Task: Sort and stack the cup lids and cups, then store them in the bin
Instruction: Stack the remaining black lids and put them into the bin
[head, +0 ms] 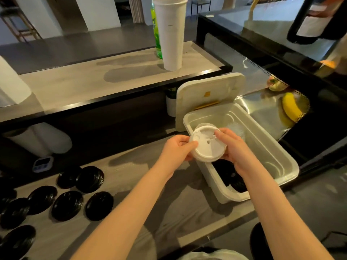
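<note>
Setting: grey counter (131, 177), black lids (67, 205) at near left.
Hands: left hand (176, 149) and right hand (234, 149) each pinch opposite edges of a white lid stack (207, 147).
Bin: open bin (285, 160) directly beneath, extending right; right hand nearer.

the grey counter (131, 177) under my forearms carries black lids (67, 205) left of my left hand (176, 149), the white bin (266, 152) beneath my right
</note>
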